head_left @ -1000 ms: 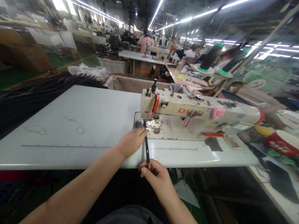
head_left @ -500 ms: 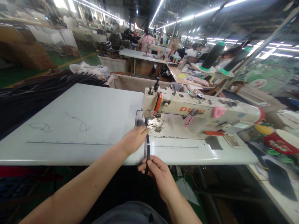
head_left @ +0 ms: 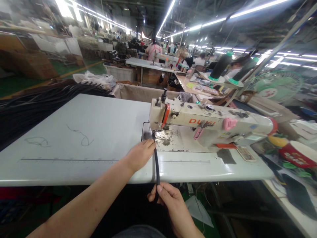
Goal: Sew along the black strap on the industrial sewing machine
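Observation:
A narrow black strap (head_left: 157,165) runs from under the needle area of a sewing machine (head_left: 183,115) toward me and past the table's front edge. Close to the presser foot, my left hand (head_left: 142,153) is closed on the strap, fingers together at its left side. My right hand (head_left: 169,198) pinches the same strap between thumb and fingers, just below the table edge. Between the two hands the strap looks taut. The strap's far end is hidden under the machine head, and its near end is lost in shadow below my right hand.
The white table (head_left: 99,129) bears loose threads (head_left: 84,137) and a printed ruler line (head_left: 69,160). Many black straps (head_left: 49,100) lie heaped along the left side. Thread cones (head_left: 221,67) and a green fan (head_left: 274,84) stand at right. A person (head_left: 153,50) sits farther back.
My right hand has moved down toward me, leaving a longer stretch of strap between my hands. A white mark on the strap no longer shows. The view has shifted slightly.

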A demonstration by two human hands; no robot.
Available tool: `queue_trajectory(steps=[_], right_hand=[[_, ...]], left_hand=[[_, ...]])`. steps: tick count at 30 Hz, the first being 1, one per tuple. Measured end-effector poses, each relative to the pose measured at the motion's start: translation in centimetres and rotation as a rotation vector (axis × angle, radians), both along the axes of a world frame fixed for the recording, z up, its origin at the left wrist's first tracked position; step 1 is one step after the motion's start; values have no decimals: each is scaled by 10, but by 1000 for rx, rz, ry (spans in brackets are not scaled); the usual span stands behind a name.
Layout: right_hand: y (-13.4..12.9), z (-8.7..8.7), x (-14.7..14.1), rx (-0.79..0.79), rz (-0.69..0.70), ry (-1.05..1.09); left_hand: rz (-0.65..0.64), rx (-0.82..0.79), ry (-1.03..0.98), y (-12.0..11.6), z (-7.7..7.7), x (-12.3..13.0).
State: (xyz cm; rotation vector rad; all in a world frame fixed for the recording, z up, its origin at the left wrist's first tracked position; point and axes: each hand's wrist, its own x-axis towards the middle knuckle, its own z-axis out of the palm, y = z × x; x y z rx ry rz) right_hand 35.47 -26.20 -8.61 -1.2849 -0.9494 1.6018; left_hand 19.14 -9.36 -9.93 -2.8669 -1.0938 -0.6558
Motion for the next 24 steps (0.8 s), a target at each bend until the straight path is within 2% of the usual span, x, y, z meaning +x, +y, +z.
queue_trajectory(steps=[9,14,19,24], right_hand=[[1,-11,4,87,79,-37],[0,-9,7,100,76,-64],[0,-9,8,100,90,-4],[1,-9,9,164,133,-3]], left_hand=[[-10,-29,-47,5,-6,2],[25,-23,-74,6,-6,4],[32,21,-38,3,-8,4],[10,14,20,1,-5,2]])
